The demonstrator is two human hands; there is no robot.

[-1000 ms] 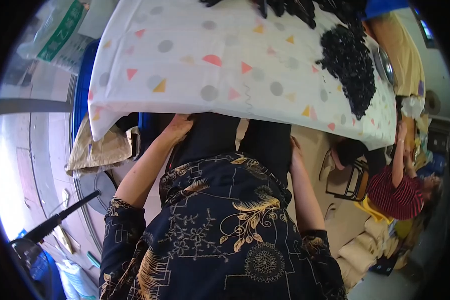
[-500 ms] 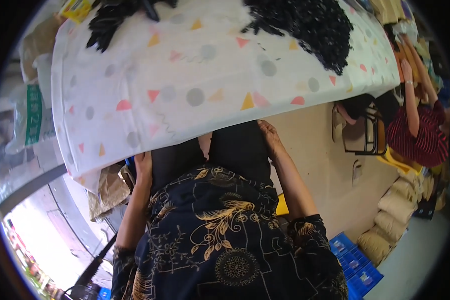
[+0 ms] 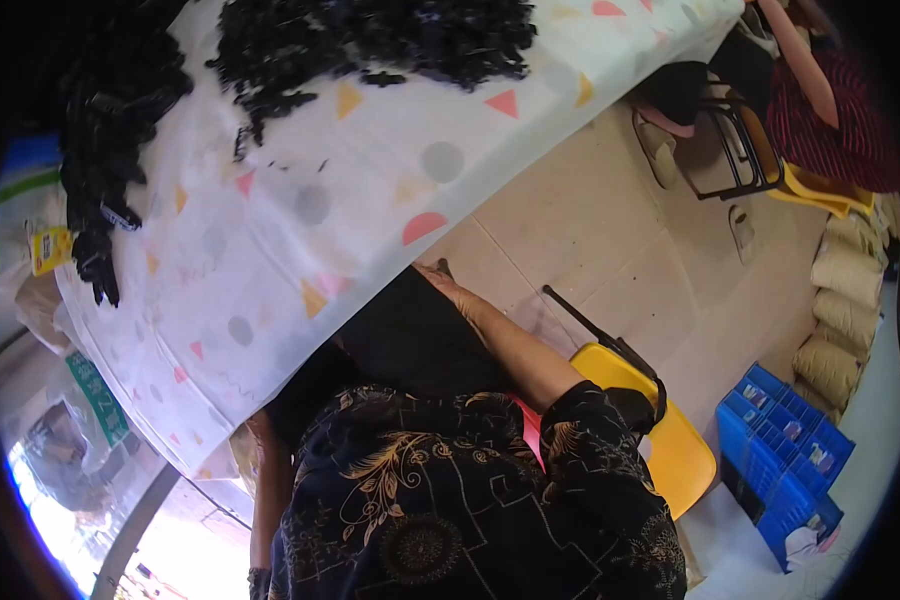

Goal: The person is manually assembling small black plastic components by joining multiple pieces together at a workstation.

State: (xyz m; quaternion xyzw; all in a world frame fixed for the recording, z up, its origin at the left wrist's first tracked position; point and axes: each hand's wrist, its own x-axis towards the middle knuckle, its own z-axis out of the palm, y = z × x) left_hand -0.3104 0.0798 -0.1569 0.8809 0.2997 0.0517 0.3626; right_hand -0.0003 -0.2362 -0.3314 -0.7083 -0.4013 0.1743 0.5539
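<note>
My right hand (image 3: 452,287) lies along the side of my dark-trousered right leg (image 3: 405,325), fingers stretched toward the table edge and nothing seen in them. Down beside my other leg is my left hand (image 3: 260,430), next to the hanging tablecloth; its fingers are hidden. In front of me stands a table under a white tablecloth (image 3: 270,235) with coloured triangles and dots. Two heaps of small black pieces lie on it, one wide heap (image 3: 370,40) at the far side and one long heap (image 3: 120,130) at the left.
A yellow chair (image 3: 685,455) stands at my right. Beyond it are stacked blue crates (image 3: 780,450) and tan sacks (image 3: 835,330). Another person in a striped top (image 3: 850,130) sits at the far right. Plastic bags (image 3: 70,430) hang near the table's left side.
The view has swung to the right and my body is turned, with the yellow chair now showing. Both hands stay low beside my legs. More of the black heaps shows.
</note>
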